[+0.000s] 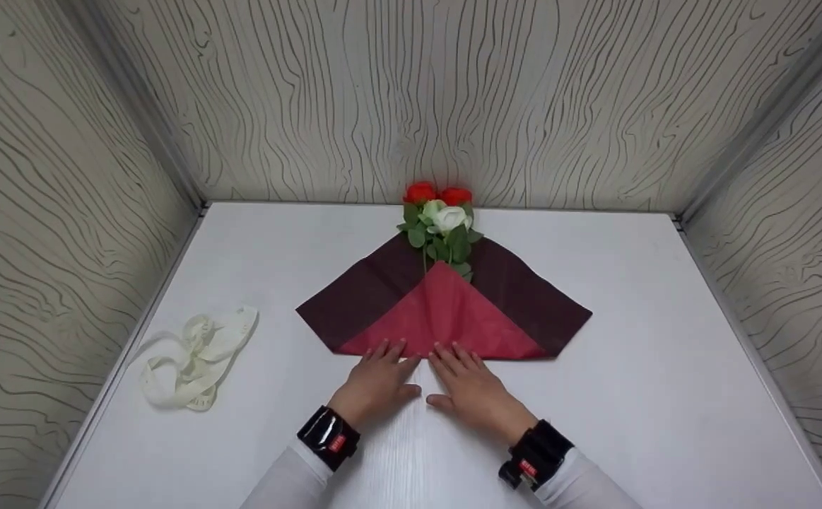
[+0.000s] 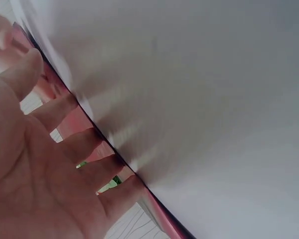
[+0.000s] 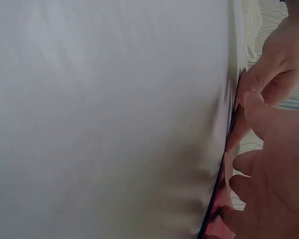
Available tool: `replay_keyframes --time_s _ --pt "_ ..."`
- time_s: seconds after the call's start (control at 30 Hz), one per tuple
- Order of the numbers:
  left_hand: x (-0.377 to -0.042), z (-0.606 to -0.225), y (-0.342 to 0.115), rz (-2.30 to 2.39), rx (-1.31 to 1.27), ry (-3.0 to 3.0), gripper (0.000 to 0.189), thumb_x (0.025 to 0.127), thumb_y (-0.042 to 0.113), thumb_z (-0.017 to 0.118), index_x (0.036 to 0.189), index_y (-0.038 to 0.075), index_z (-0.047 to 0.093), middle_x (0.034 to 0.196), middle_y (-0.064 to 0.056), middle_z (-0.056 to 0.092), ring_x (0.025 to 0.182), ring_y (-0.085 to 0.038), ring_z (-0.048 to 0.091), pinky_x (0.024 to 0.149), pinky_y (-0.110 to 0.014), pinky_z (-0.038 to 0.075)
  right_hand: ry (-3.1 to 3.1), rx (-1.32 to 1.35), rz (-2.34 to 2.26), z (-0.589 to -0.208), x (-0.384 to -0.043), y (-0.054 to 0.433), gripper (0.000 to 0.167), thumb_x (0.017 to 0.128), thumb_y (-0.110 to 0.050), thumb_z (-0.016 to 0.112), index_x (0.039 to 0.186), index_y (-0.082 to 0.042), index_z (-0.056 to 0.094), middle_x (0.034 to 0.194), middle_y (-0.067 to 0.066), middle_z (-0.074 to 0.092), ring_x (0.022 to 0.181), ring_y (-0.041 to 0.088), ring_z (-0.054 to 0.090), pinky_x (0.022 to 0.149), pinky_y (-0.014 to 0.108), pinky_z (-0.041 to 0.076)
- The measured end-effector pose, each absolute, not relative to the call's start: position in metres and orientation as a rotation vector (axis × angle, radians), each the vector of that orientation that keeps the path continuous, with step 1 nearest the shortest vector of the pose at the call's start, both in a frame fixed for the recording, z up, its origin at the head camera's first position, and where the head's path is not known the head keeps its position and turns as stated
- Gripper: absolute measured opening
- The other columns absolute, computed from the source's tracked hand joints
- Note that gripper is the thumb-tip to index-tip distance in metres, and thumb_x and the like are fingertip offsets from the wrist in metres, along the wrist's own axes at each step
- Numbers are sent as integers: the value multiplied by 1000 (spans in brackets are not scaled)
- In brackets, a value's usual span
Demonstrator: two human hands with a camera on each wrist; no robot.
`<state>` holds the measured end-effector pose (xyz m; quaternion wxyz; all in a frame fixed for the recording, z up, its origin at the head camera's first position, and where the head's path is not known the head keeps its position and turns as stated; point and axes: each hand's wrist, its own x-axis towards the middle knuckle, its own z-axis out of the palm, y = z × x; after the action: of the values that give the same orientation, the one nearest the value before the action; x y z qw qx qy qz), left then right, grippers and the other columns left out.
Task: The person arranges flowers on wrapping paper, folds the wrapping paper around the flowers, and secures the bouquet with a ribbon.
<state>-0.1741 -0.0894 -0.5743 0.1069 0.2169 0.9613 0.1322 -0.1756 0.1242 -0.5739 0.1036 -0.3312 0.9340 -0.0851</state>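
A sheet of wrapping paper, dark maroon with a red triangular flap folded up, lies on the white table. My left hand rests on its near folded edge, fingers straight and spread. Beside it my right hand presses the same edge with extended fingers, the two thumbs pointing toward each other. From the top of the paper stick out red roses, a white rose and green leaves; the flap hides their lower stems. In the left wrist view, the fingertips meet the dark fold line.
A loosely bundled cream ribbon lies on the left of the table. Wood-grain patterned walls close off the back and both sides, with the flowers' heads near the back wall.
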Motion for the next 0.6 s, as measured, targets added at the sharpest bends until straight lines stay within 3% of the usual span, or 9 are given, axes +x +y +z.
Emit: replay_keyframes --time_s 0.13,0.37,0.5,0.6 --pt "-175 -574 -90 393 638 2828 59 95 45 60 148 20 47 153 -16 36 141 -42 27 112 -55 25 2714 -910 -287 -576 -176 127 78 99 -52 49 155 -3 24 160 20 16 146 40 11 115 53 17" --pt "-177 -575 -93 449 622 2826 57 96 44 60 147 23 48 154 -13 37 142 -39 27 109 -55 31 2725 -760 -280 -572 -175 143 83 97 -54 51 154 0 24 159 25 13 146 42 11 111 51 29" --pt "-176 -577 -98 455 632 2828 53 97 37 59 147 24 49 154 -9 38 143 -36 27 107 -54 34 2747 -732 -243 -572 -174 159 84 97 -55 50 152 4 26 158 25 18 146 40 15 114 53 19" --pt "-175 -578 -104 433 658 2815 52 99 34 57 148 23 46 155 -8 36 144 -34 25 111 -53 29 2758 -728 -206 -571 -173 172 82 98 -54 49 151 5 28 158 24 21 146 38 17 114 57 16"
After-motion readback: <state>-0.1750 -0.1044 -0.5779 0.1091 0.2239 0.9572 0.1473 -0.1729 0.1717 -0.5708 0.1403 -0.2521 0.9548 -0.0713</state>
